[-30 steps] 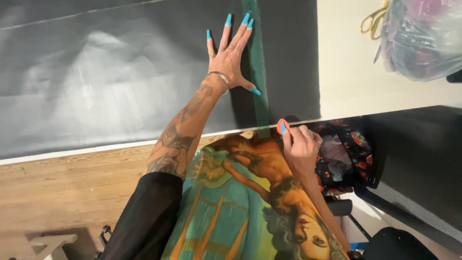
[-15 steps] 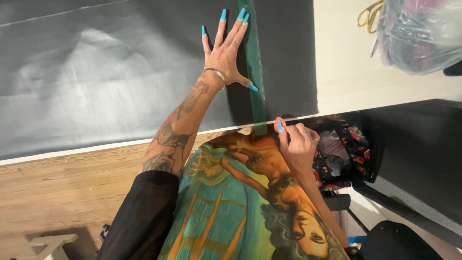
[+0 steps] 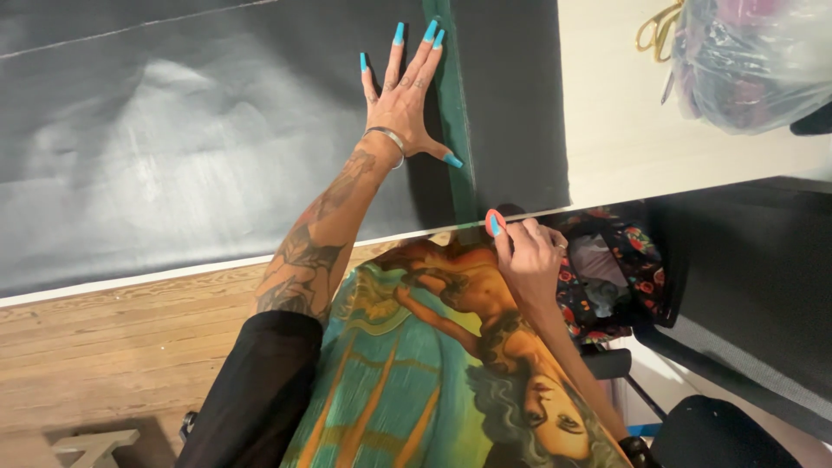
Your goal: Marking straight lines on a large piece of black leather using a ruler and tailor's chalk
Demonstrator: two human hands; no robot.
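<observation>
My left hand (image 3: 401,102) lies flat with fingers spread on a sheet of dark grey fabric (image 3: 173,130). Its thumb rests against a long green strip (image 3: 464,195) that runs across the fabric to the table's near edge. My right hand (image 3: 530,256) is at that near edge, fingers pinched on a small red object (image 3: 494,222) held at the end of the green strip. What the red object is I cannot tell. My forearms reach out over a colourful printed garment in my lap.
The fabric covers most of a white table (image 3: 624,139). Gold-handled scissors (image 3: 657,26) and a clear plastic bag (image 3: 750,61) of cloth sit at the far right. A floral bag (image 3: 611,269) and a black chair (image 3: 711,433) stand beside me on the wooden floor (image 3: 104,347).
My left hand has slid slightly left and farther up the fabric beside the green strip. My right hand stays at the table edge with the red object.
</observation>
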